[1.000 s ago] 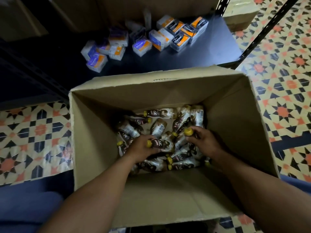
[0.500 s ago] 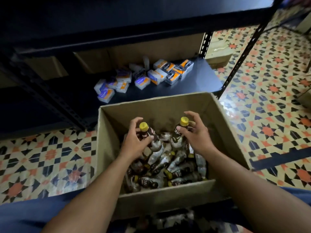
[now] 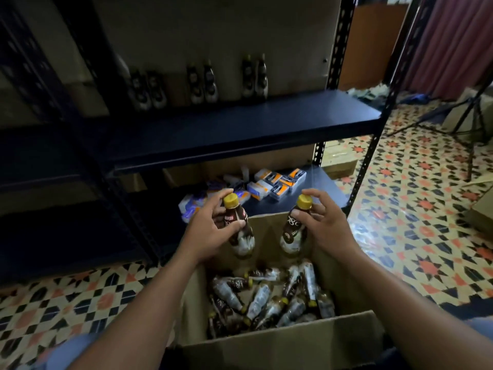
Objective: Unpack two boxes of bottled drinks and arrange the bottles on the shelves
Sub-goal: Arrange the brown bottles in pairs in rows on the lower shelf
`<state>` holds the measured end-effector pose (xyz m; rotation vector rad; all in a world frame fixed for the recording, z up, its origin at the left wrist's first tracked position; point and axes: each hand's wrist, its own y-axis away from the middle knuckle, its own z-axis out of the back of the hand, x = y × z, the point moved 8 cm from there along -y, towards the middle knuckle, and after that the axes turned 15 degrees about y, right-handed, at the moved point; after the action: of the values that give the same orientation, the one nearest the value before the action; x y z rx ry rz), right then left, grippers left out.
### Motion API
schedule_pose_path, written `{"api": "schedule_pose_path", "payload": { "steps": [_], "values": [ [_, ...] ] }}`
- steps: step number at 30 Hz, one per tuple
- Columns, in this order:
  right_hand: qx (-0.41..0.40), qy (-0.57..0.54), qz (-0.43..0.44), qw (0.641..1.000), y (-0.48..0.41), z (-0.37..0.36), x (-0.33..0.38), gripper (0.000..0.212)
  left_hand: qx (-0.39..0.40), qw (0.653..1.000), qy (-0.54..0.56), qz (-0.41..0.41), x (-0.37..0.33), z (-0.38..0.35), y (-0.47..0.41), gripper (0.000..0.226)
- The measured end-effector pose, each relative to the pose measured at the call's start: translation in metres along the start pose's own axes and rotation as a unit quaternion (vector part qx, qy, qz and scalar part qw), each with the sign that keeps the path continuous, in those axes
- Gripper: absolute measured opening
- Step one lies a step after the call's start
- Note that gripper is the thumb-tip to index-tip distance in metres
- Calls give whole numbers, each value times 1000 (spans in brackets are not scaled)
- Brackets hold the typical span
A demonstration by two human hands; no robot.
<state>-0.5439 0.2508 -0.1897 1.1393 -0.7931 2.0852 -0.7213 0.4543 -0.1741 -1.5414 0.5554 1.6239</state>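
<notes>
Closest to the person is an open cardboard box [image 3: 280, 345] that sits on the floor [image 3: 416, 225]. The floor has tiles with orange, black and cream star shapes. Many small bottles [image 3: 266, 300] lie on their sides in the bottom of the box, all mixed up. They have yellow caps and brown and white labels.

Two bare arms reach out over the box. The left hand [image 3: 210, 231] holds one bottle [image 3: 241, 236] near its top, with the fingers and thumb curled round the neck. The right hand [image 3: 325, 228] holds a second bottle [image 3: 292, 233] the same way, with its fingers round the neck just under the cap. Both bottles are upright, caps up, and are up above the far part of the box. They are a little apart from each other.

Past the hands stands a dark metal rack. Its low shelf [image 3: 317, 192] has a bunch of small packs [image 3: 272, 182] on it, some orange and some purple. Above that is the middle shelf [image 3: 240, 121]. Six bottles on the shelf [image 3: 210, 84] stand upright at the back, in three pairs. They look blurry.

Far off on the right are a dark red curtain [image 3: 448, 44] and the thin legs of a stand [image 3: 469, 121].
</notes>
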Motion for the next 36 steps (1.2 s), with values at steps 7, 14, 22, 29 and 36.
{"api": "schedule_pose_path", "payload": {
  "steps": [7,14,22,29,36],
  "values": [
    [-28,22,95,995,-67,33,106,41,-5,996,-47,-76,-95,18,-58,72],
    [-63,56,127,988,-160,49,168,40,-22,990,-96,-102,-149,36,-136,69],
    [-63,68,117,989,-263,34,170,39,-60,987,-102,-106,-149,56,-235,70],
    [-52,56,92,993,-331,6,132,36,-55,990,-91,-97,-117,50,-303,70],
    [-76,71,99,990,-367,-16,100,44,-60,991,-75,-92,-71,38,-340,73]
  ]
}}
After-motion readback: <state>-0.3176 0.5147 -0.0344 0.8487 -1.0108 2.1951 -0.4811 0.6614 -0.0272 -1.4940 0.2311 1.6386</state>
